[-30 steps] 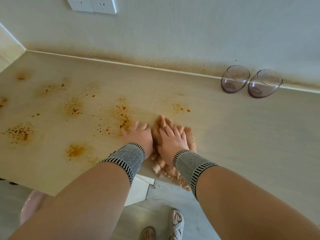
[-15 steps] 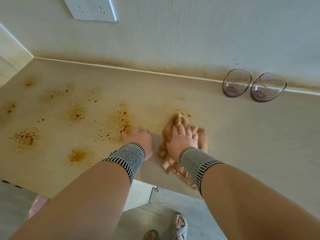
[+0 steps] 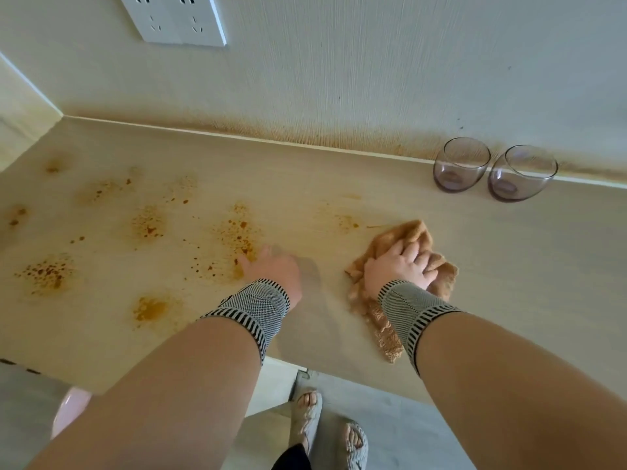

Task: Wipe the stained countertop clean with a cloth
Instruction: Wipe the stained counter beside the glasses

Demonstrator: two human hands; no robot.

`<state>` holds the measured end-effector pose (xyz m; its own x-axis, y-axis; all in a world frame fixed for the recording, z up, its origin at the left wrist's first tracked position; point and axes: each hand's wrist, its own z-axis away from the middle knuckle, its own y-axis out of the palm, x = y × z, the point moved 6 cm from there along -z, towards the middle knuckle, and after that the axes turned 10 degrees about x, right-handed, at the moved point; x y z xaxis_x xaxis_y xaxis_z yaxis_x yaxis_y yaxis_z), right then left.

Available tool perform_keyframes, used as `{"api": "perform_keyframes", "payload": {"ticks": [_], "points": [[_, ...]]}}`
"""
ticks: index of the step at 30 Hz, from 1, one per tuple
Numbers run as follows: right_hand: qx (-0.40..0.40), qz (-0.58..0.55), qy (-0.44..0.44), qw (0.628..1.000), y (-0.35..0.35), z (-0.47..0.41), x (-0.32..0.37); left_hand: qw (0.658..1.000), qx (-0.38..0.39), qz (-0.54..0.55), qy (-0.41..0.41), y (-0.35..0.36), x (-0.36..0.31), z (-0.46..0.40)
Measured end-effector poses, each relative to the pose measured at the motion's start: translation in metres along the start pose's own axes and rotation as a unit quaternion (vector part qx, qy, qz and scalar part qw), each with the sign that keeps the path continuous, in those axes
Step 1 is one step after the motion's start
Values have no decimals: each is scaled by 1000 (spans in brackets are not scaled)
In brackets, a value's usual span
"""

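Observation:
A pale countertop [image 3: 509,266] carries several orange-brown stains [image 3: 237,232] across its left half and a faint smear near the middle. A crumpled tan cloth [image 3: 410,234] lies right of centre, one end hanging over the front edge. My right hand [image 3: 400,266] presses on the cloth with spread fingers. My left hand [image 3: 274,269] rests flat on the bare counter beside the nearest stain, apart from the cloth. Both wrists wear striped knit bands.
Two empty clear glasses [image 3: 461,164] [image 3: 520,174] stand at the back right against the stained wall. A white socket plate [image 3: 176,18] is on the wall at upper left. Below the counter edge are my sandalled feet [image 3: 354,442] and a pink object [image 3: 68,412].
My right hand has slid the cloth to the right, away from my left hand. The left hand has stayed by the stain.

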<state>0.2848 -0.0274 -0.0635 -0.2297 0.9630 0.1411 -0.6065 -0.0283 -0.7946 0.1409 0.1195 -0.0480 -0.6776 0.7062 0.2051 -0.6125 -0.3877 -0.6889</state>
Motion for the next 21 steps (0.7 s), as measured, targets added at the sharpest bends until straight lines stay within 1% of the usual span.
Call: {"api": "perform_keyframes", "payload": {"ticks": [1, 2, 4, 5, 7, 8, 9, 10, 12, 14, 15, 16, 17, 18, 20, 21], "points": [[-4, 10, -40, 999, 5, 4, 14, 1000, -21, 10, 7, -4, 0, 1], [0, 29, -100, 995, 10, 9, 30, 999, -40, 14, 17, -7, 0, 2], [38, 82, -229, 969, 23, 24, 63, 997, -57, 19, 38, -13, -1, -2], [63, 109, -280, 952, 30, 31, 74, 997, -58, 28, 45, -16, 0, -6], [80, 130, -329, 932, 32, 30, 78, 996, -54, 36, 60, -23, -1, -15], [73, 118, -331, 933, 28, 24, 73, 996, -54, 32, 65, -26, 0, -18], [58, 93, -311, 944, 22, 15, 63, 996, -54, 26, 71, -28, 0, -22], [35, 61, -268, 961, 12, 5, 49, 995, -58, 22, 75, -30, 1, -24], [-12, -16, -129, 991, -8, -14, 19, 994, -66, 21, 81, -33, 5, -30], [-33, -73, 1, 997, -18, -23, 0, 994, -57, 29, 85, -33, 8, -37], [-33, -79, 37, 996, -18, -25, -1, 994, -51, 33, 87, -33, 9, -40], [-25, -71, 52, 996, -17, -26, 5, 994, -48, 36, 90, -32, 11, -43], [-15, -55, 44, 997, -15, -25, 16, 994, -47, 40, 93, -33, 13, -45], [-7, -38, 15, 999, -13, -23, 31, 993, -49, 43, 96, -33, 16, -47], [9, 5, -89, 996, -5, -16, 69, 991, -59, 48, 105, -38, 21, -52], [19, 31, -150, 988, 0, -10, 88, 991, -63, 50, 110, -40, 22, -55]]}}
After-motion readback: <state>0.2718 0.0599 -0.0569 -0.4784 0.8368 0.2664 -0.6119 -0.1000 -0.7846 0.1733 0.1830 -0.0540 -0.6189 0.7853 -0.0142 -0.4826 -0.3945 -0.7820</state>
